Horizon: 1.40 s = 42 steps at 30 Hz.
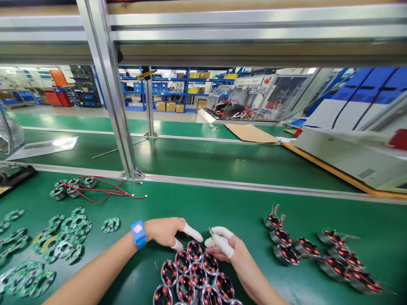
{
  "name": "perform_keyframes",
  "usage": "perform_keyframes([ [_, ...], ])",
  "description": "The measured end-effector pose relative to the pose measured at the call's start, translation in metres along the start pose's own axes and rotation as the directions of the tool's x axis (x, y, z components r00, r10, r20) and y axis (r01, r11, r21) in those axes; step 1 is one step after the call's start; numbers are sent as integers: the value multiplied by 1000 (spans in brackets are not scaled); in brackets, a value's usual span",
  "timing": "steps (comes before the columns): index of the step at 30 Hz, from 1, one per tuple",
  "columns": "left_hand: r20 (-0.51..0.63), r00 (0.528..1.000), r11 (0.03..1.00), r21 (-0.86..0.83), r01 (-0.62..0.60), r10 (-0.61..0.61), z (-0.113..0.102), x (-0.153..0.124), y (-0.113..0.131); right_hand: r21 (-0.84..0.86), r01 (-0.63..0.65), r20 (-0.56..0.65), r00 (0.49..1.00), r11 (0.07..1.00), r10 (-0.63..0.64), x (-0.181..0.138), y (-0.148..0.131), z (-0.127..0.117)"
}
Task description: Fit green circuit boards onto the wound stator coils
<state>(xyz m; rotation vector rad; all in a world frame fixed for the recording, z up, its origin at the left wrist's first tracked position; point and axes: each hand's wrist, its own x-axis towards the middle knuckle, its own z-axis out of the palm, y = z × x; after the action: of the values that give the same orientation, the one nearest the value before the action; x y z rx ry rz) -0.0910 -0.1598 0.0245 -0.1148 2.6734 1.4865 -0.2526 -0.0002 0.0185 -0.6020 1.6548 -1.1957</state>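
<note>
My left hand (167, 231) wears white finger cots and a blue wrist strap (139, 233). It rests over the top of a cluster of round motor stators (193, 275) with copper windings, fingers curled, index finger pointing right. My right hand (227, 250), also in finger cots, sits at the cluster's right side, fingertips pinched together on something thin that I cannot make out. The two hands nearly meet above the topmost stator (194, 250).
Several more stators (318, 252) with loose wire leads lie to the right. Green ring-shaped circuit boards (63, 231) lie scattered at left, some with red wires (104, 188). An aluminium post (111, 97) and rail border the green mat; a conveyor and machines lie beyond.
</note>
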Motion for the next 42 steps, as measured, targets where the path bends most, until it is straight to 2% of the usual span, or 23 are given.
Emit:
perform_keyframes([
  [3,38,997,997,-8,-74,75,3,7,-2,-24,-27,8,1000,999,27,-1,-1,-4],
  [7,-39,993,994,0,-108,108,11,5,-2,-66,-32,49,998,997,35,-4,-3,-4],
  [10,-243,970,999,-22,-29,23,16,7,-3,-110,32,138,990,993,-17,-7,-4,0],
  [13,-435,894,994,-74,77,-101,21,13,-8,-131,80,239,970,988,-47,-6,-9,4],
  [15,-482,865,989,-101,105,-141,24,17,-12,-130,115,205,975,985,-87,1,-17,3],
  [19,-503,850,987,-109,116,-156,25,17,-15,-109,171,15,985,979,-170,30,-35,0],
  [21,-501,852,987,-108,117,-155,23,14,-14,-120,168,14,986,978,-168,44,-40,-1],
  [23,-502,851,987,-110,116,-156,21,11,-12,-195,214,69,977,957,-204,55,-40,-2],
  [25,-499,852,987,-113,118,-159,21,10,-11,-392,303,97,953,869,-289,59,-35,-7],
  [28,-479,856,981,-106,163,-194,23,12,-11,-723,368,114,898,584,-424,56,-23,-20],
  [30,-480,851,977,-84,197,-213,26,16,-11,-818,380,150,866,433,-476,51,-17,-27],
  [32,-492,844,976,-62,209,-213,27,19,-12,-832,459,243,807,313,-539,46,-14,-28],
  [33,-497,843,977,-54,208,-207,26,19,-12,-818,523,312,752,238,-581,43,-14,-25],
  [34,-497,844,978,-45,204,-199,26,20,-12,-787,599,397,675,147,-621,41,-15,-21],
  [36,-499,847,980,-17,199,-181,25,20,-11,-681,729,569,473,-63,-673,39,-17,-10],
  [38,-506,847,980,24,199,-160,24,19,-10,-577,780,661,270,-244,-700,38,-20,1],
  [39,-510,847,978,46,202,-151,23,18,-10,-540,785,679,192,-305,-709,37,-22,5],
  [40,-513,847,976,67,207,-144,22,18,-9,-512,788,685,133,-343,-716,36,-23,8],
  [41,-513,847,973,88,214,-140,21,17,-8,-492,792,686,97,-362,-721,34,-24,10],
  [42,-509,850,970,109,219,-135,20,17,-8,-476,801,689,84,-363,-720,32,-25,10],
])
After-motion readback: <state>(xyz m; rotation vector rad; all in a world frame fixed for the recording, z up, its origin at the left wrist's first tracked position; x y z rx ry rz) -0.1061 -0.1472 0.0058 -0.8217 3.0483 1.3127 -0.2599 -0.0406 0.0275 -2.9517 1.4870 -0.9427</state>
